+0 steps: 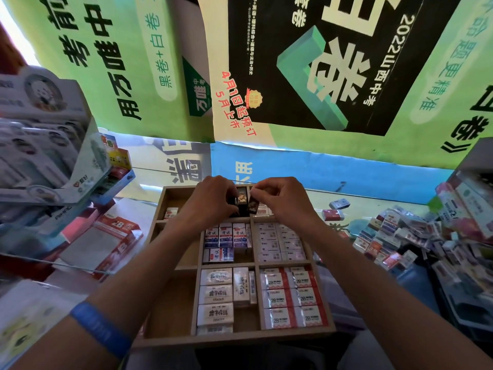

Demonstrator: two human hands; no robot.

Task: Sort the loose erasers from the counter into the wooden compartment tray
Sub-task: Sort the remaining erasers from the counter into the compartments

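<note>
Hands, two, on three dark erasers

top middle compartment: largely hidden behind both hands; loose erasers: blurred, labels unreadable; tray: near rim partly shadowed

My arms are bare to the elbow, no sleeves. A blue wristband circles my left forearm, at seven o'clock.
</note>
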